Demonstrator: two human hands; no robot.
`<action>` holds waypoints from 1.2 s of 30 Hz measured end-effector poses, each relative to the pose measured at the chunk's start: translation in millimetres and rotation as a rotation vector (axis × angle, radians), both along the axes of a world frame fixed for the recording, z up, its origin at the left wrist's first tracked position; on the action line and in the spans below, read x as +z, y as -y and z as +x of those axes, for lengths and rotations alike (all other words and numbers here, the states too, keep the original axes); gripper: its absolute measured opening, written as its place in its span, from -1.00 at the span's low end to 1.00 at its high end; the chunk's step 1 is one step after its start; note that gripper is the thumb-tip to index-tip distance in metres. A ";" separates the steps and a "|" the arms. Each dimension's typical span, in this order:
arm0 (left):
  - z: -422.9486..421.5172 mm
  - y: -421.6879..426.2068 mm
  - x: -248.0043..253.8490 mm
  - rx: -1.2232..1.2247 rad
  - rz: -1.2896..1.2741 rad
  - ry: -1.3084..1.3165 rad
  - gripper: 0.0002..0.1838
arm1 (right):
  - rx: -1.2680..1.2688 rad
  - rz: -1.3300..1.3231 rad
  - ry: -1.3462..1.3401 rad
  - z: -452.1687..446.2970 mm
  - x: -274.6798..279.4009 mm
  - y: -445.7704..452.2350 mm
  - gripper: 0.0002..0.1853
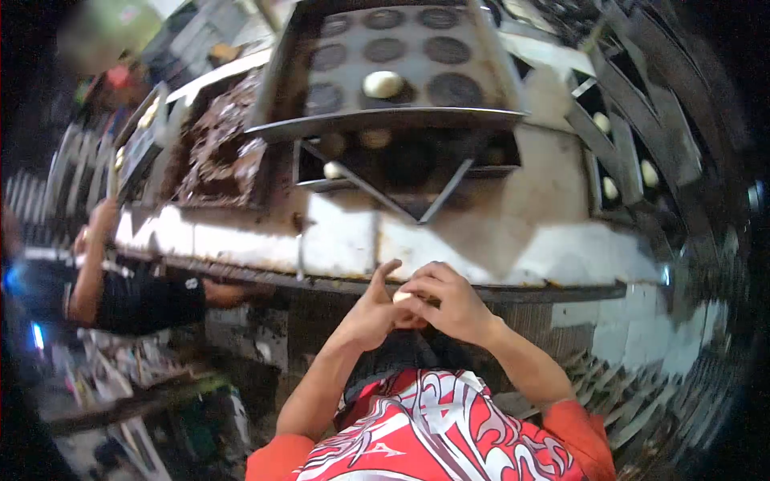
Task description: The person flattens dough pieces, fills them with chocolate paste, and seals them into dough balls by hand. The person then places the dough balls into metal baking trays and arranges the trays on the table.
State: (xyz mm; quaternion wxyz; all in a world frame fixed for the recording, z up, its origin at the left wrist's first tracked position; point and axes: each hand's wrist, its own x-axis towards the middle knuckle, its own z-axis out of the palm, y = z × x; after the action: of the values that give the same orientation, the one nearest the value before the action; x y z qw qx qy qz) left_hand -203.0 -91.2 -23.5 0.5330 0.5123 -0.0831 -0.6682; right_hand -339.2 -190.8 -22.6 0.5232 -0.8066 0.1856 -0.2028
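Observation:
Just in front of my chest, my left hand [372, 316] and my right hand [451, 303] are together around a small pale dough ball [402, 297]. The left hand cups it from the side and below, its thumb sticking up. Bent fingers of the right hand cover the top, so only a little of the ball shows. Ahead, a metal tray [385, 120] with rows of dark round marks is propped above the counter. One pale dough ball [383, 84] sits on its near middle mark.
A second tray [481, 171] below holds another pale ball [332, 170]. Left of it lies a bin of glossy brown paste [216, 160]. Stacked trays [642, 136] with pale balls stand right. The counter's front edge [337, 280] runs before me. A co-worker's arm [90, 272] is at left.

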 end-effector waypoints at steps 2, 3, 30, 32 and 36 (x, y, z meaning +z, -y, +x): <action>-11.1 26.8 -1.0 0.083 0.057 -0.115 -0.30 | -0.125 -0.338 0.049 -30.2 2.6 -3.3 -0.75; -22.6 40.8 8.8 0.080 0.031 -0.182 -0.33 | -0.169 -0.568 0.012 -42.9 -0.7 -5.2 -0.75; -99.5 143.9 -39.7 -0.426 -0.682 1.433 -0.29 | -0.826 -0.028 0.038 -105.3 -107.4 139.4 -0.77; -68.0 100.1 -3.9 -0.385 -0.625 1.221 -0.32 | -0.700 0.223 0.148 -84.1 -114.0 131.7 -0.75; 7.0 5.3 5.7 -0.411 -0.245 1.078 -0.49 | -0.479 -0.707 -0.205 -116.3 -112.0 58.8 -0.81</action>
State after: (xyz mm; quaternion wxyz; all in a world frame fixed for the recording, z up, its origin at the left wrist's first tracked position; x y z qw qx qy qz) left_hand -195.9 -96.5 -17.8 0.3304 0.6877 -0.5166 -0.3885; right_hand -455.5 -249.6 -134.6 0.1323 -0.8861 0.3377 -0.2885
